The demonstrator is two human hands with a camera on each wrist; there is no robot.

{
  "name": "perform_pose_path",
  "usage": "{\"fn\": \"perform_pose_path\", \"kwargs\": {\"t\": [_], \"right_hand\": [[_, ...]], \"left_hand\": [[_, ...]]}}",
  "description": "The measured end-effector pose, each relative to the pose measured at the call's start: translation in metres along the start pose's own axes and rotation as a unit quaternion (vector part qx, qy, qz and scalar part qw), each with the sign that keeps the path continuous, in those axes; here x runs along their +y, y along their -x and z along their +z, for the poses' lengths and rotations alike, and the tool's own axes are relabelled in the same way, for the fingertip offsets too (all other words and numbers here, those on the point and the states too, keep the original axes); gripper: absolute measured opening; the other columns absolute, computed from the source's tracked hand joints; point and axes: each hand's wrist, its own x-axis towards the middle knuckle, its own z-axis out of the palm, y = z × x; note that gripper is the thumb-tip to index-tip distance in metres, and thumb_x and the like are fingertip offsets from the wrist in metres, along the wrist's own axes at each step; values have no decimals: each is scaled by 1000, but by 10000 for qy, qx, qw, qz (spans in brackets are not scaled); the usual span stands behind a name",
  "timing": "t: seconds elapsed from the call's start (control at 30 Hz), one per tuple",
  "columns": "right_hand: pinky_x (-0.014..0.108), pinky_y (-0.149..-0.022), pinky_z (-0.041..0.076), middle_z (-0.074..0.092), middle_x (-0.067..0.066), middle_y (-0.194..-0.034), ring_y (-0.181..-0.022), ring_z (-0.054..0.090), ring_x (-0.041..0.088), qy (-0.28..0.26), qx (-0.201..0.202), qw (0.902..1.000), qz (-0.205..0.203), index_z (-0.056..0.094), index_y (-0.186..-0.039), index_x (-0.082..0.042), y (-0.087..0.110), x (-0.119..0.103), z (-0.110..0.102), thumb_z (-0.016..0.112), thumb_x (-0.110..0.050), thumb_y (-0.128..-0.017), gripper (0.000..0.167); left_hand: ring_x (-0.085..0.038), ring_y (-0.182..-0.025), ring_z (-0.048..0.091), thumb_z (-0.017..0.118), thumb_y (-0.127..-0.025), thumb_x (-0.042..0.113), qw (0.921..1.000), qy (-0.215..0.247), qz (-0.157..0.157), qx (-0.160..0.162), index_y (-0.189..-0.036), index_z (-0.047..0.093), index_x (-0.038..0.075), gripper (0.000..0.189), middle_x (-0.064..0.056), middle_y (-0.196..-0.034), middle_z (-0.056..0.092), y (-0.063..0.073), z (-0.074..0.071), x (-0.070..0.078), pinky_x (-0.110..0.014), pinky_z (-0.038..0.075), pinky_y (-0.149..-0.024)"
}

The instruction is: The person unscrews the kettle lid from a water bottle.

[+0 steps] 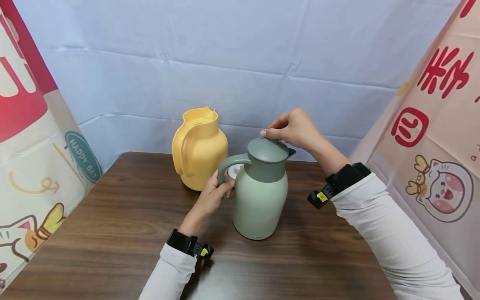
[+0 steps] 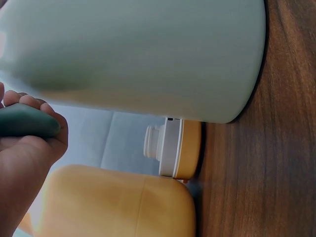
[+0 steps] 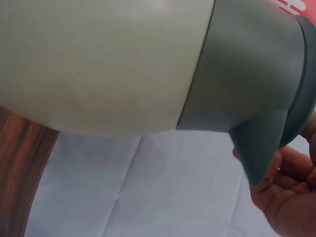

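Observation:
A pale green thermos jug (image 1: 259,204) with a darker grey-green collar, spout and handle stands upright on the table. My left hand (image 1: 211,196) grips the lower end of its handle (image 1: 225,166), with the fingers curled round it in the left wrist view. On top sits the jug's round lid (image 1: 264,149), level on the collar. My right hand (image 1: 298,130) pinches the lid at its far top side, thumb and fingertips together. In the right wrist view the spout (image 3: 259,148) partly covers those fingers.
Left of the green jug stands a yellow jug (image 1: 208,154) with an open top. Between and behind them, a lid (image 2: 173,148) with an orange base and white stopper rests on the table (image 1: 123,225). A pale blue cloth (image 1: 225,54) hangs behind; printed cloths flank both sides.

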Motion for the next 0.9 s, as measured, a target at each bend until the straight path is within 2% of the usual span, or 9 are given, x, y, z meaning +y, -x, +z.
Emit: {"fn": "perform_pose_path", "kwargs": {"t": [0.2,0.43,0.53,0.7,0.8,0.9], "right_hand": [[34,-61,48,67,11,-98,-82,60,21,415,-220,9988,-121,69,-107,-4,3,-13,3,77,-42,-73,52],[38,-71,47,59,15,-117,-99,56,26,967,-913,9901,-451,58,-123,-3,4,-27,9,74,-44,-74,66],[40,-76,46,54,14,-124,-107,52,27,1051,-1209,9851,-628,57,-124,-5,5,-29,8,73,-42,-75,64],[39,-75,46,56,11,-121,-104,53,25,999,-1580,9752,-1182,63,-118,-8,7,-27,5,74,-36,-74,53],[39,-75,45,53,10,-122,-99,53,24,1080,-1841,9663,-1438,61,-120,-8,8,-25,2,76,-34,-73,56],[39,-76,44,47,11,-127,-100,50,25,1141,-2147,9579,-1524,56,-125,-9,8,-25,-1,75,-32,-73,60]], "left_hand": [[-39,-62,35,42,-95,-2,10000,-5,-11,-5,-84,35,-4,13,-29,-67,35,0,1,2,-35,32,-61],[-34,-61,38,42,-94,-3,10000,-92,13,23,-82,37,-4,14,-29,-67,36,-1,2,4,-33,34,-61],[-34,-61,38,42,-94,-2,10000,-97,-3,19,-82,37,-4,14,-28,-67,37,-1,2,4,-34,34,-61],[-34,-62,39,42,-95,-2,9999,-92,-47,26,-82,37,-4,14,-27,-67,37,-1,1,3,-33,34,-62],[-32,-62,39,42,-94,-2,9999,-102,-28,13,-82,37,-4,13,-27,-67,38,-1,1,3,-33,34,-63],[-32,-62,39,43,-94,-2,9999,-110,-21,3,-82,38,-4,13,-27,-67,38,-1,0,2,-33,34,-62]]}}
